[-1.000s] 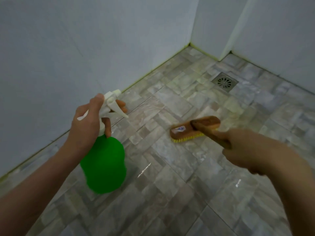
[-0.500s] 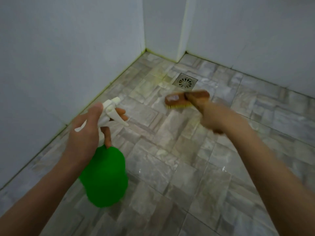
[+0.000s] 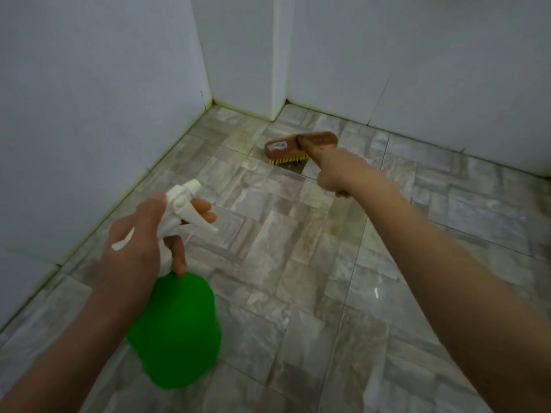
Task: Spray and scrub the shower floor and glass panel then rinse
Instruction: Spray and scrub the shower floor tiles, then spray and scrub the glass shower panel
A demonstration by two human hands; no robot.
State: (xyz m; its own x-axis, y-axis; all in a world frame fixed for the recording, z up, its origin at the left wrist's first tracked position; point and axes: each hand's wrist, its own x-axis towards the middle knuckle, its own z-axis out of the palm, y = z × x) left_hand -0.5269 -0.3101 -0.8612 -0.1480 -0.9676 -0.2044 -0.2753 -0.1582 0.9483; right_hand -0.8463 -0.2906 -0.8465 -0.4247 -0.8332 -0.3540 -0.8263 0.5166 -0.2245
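Over the tiled floor — left hand gripping green spray bottle, right hand gripping brush, sticker unreadable.

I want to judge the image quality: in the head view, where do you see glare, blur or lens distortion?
Head view: small bright glare streak on the wet floor tiles; the green spray bottle has smeared, soft edges, and the left hand is slightly soft; the brush in the right hand is fairly sharp; wall lines lean, from the wide-angle lens; lighting is dim and bluish.
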